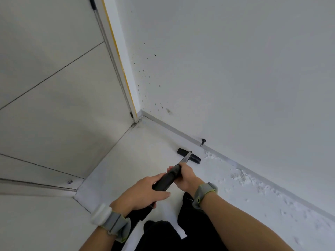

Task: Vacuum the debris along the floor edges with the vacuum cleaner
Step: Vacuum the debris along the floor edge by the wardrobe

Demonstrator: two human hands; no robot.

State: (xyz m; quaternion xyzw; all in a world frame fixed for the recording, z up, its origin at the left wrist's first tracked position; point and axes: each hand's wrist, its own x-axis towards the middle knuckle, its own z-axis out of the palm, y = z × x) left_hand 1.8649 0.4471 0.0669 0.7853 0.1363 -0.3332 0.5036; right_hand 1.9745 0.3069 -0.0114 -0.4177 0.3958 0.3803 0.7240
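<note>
Right hand: Your right hand [186,175] was curled round the top of the black grip at the centre of the frame, just below where the silver tube began.
Left hand: Your left hand [143,192] was wrapped over the lower part of the same grip, fingers closed on it, below and left of the right hand.
Vacuum wand: The vacuum wand [167,180] ran from your hands up and right towards the wall.
Nozzle: The flat black nozzle [189,156] lay on the floor [145,151] just above centre, near the baseboard [181,133] but not against it.
Debris: The white debris [241,176] was strewn along the baseboard from just right of the nozzle down to the lower right. The nozzle was not on it yet.
Door stop: A small door stop [203,142] stuck out of the baseboard just above and right of the nozzle.
Risk, snag: If you had slid the nozzle right while hugging the wall, its far end could have caught on the door stop and twisted the wand in your hands.
Risk, missed strip: With the nozzle standing off the baseboard, a pass could have left the crumbs tight in the edge.
Risk, scatter: A quick push could have shoved the loose pieces ahead of the nozzle rather than lifting them.
Risk, scuff: Pressing hard into the edge could have marked the white wall [235,69].
</note>
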